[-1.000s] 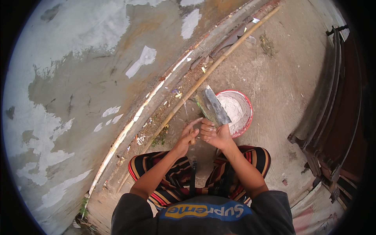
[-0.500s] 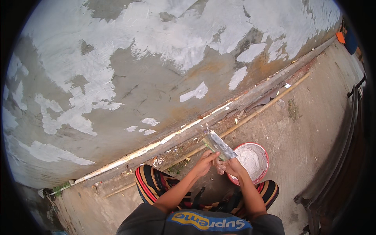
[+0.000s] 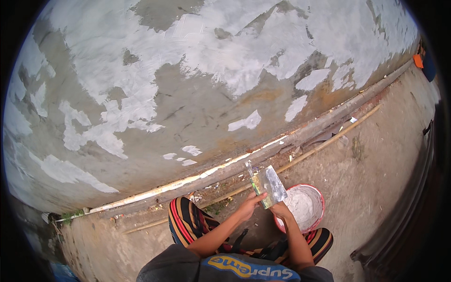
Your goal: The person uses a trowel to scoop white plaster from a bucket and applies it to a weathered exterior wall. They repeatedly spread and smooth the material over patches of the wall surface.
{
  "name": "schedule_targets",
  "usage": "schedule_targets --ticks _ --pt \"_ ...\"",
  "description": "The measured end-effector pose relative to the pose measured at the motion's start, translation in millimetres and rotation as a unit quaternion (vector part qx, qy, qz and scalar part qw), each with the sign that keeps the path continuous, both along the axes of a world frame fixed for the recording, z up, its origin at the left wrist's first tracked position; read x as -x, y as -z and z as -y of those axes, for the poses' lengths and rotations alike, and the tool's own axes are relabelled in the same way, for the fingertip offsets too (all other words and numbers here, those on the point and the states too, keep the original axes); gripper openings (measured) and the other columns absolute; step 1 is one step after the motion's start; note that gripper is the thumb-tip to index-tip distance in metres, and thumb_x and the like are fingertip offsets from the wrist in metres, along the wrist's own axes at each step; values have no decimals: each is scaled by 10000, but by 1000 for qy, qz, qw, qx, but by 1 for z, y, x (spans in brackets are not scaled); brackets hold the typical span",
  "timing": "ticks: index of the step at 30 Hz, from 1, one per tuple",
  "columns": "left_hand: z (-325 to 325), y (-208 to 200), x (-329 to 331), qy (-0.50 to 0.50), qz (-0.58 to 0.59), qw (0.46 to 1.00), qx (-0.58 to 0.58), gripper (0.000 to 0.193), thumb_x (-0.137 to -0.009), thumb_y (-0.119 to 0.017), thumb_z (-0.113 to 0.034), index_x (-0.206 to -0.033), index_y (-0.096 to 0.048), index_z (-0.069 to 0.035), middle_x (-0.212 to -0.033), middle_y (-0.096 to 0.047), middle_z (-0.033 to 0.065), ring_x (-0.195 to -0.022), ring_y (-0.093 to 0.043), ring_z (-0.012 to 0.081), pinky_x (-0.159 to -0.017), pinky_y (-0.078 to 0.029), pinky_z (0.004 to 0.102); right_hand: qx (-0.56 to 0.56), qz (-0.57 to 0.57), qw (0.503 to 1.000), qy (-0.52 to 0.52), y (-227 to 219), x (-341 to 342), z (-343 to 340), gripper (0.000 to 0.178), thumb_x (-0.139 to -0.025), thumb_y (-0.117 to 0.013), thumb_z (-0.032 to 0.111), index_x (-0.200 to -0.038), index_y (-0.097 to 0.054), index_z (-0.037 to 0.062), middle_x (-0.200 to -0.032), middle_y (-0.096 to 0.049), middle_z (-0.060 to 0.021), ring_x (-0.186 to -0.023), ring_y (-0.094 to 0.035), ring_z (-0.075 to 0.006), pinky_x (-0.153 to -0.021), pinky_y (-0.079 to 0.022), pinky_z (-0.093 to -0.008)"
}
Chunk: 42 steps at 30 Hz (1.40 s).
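Note:
Between my hands is a flat, rectangular steel plastering blade (image 3: 272, 185) smeared with white putty. My left hand (image 3: 251, 205) grips its near left corner, the thumb lying on the plate. At the near right edge, my right hand (image 3: 281, 211) is closed on it, fingers partly hidden underneath. A narrow greenish strip runs along the blade's left side, and a thin pale tip (image 3: 249, 166) juts out beyond it; I cannot tell whether this is a second tool. Just right of my right hand stands a red-rimmed bucket (image 3: 322, 207) holding white putty (image 3: 300, 204).
A grey wall (image 3: 188, 108) with white putty patches rises ahead. Along its foot run a white-spattered pipe (image 3: 159, 190) and a bamboo pole (image 3: 324, 144), with scraps of debris between. Dark corrugated sheets (image 3: 404, 225) stand at the right. My knees in striped trousers (image 3: 185, 221) flank my hands.
The blade has turned so that more of its broad face shows. My left hand has moved slightly right and down, and the view has shifted a little.

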<state>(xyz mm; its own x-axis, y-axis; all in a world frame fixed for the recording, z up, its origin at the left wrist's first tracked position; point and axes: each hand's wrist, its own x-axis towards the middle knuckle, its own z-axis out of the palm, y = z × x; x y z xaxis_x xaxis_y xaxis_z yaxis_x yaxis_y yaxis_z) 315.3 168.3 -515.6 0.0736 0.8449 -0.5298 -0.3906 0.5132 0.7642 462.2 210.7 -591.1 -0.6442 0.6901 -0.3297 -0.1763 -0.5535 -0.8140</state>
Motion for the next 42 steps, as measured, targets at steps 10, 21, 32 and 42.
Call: schedule_targets --ticks 10,21,32,42 --pt "-25 -23 79 -216 -166 943 -193 372 -980 -540 -178 -1278 -381 -22 -1174 -554 100 -1014 -611 198 -853 -581 437 -123 77 967 211 -53 -48 -33 245 -977 -543 267 -1087 -588 53 -734 -591 0 -592 -469 -45 -511 -357 -201" --pt "-25 -3 54 -233 -196 932 -195 390 -972 -574 -163 -1306 -401 -58 -1145 -583 86 -993 -605 170 -755 -522 309 -170 110 961 190 -42 -13 -17 188 -888 -697 184 -989 -642 36 -677 -558 44 -600 -452 -23 -519 -341 -206" --pt "-26 -22 38 -232 -153 934 -226 403 -976 -566 -174 -1315 -396 -38 -1176 -570 96 -1024 -598 179 -814 -535 332 -143 137 965 171 -46 -12 -13 196 -887 -700 223 -968 -658 50 -610 -531 43 -544 -447 -29 -489 -333 -219" --pt "-22 -5 68 -157 -269 932 -184 329 -978 -565 -191 -1230 -446 -17 -1122 -596 89 -946 -614 162 -748 -526 311 -154 140 960 187 -37 -13 -9 175 -881 -704 201 -951 -663 45 -623 -534 49 -558 -420 -24 -496 -322 -217"
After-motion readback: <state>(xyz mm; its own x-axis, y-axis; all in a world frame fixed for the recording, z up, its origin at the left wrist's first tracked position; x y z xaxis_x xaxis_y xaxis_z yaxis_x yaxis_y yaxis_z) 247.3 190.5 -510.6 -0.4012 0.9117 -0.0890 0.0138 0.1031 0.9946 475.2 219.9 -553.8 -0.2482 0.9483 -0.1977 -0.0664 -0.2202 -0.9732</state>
